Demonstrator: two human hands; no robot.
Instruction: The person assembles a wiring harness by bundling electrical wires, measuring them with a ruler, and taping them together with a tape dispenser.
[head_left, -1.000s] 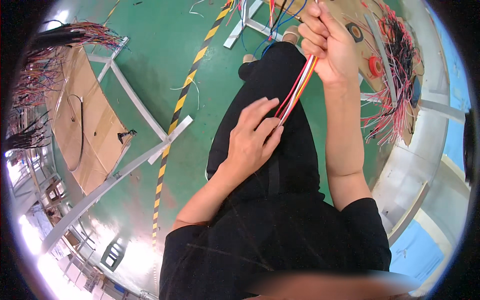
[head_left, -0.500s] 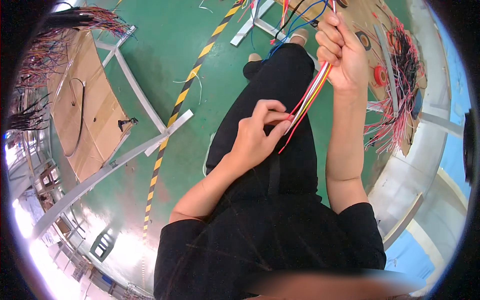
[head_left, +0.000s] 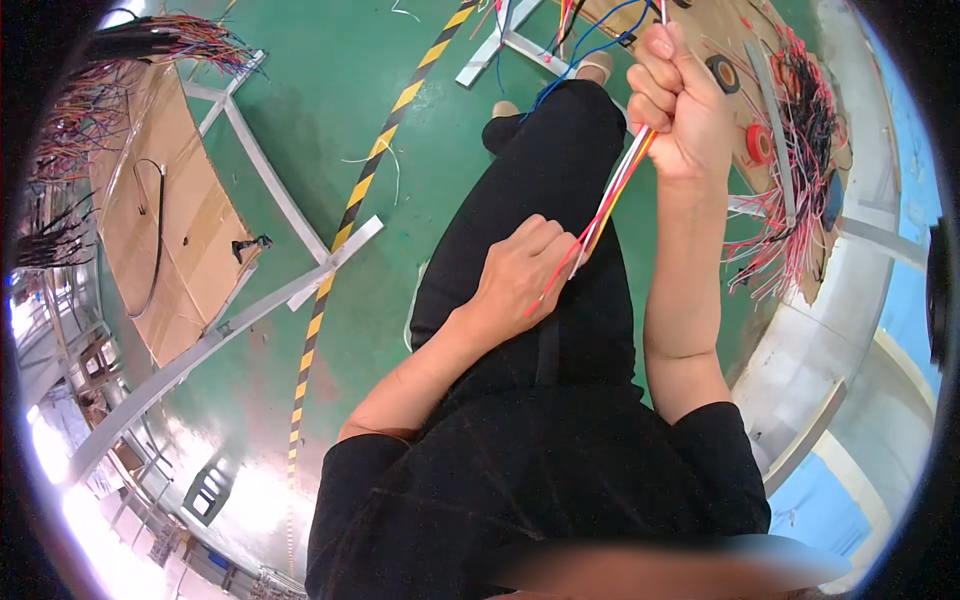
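Observation:
A thin bundle of red, white and yellow wires (head_left: 618, 184) slants across my lap. My right hand (head_left: 668, 100) is closed in a fist around its upper part. Lower down, my left hand (head_left: 528, 268) curls over the loose ends with its knuckles up. Red ends lie across the back of its thumb side, and the fingertips are hidden. Above my right fist the wires run on past the top edge, beside blue wires (head_left: 590, 52).
At right, a board carries a heap of red, white and black wires (head_left: 800, 150), a red tape roll (head_left: 760, 145) and a black tape roll (head_left: 722, 74). At left stands a cardboard-topped metal frame (head_left: 175, 210) with wire bundles (head_left: 190, 42). Striped floor tape (head_left: 345, 220) runs between.
My left hand has turned from a pinch with its thumb showing to a closed grip, knuckles up. The wire ends have gathered closer together. My right hand stays nearly in place.

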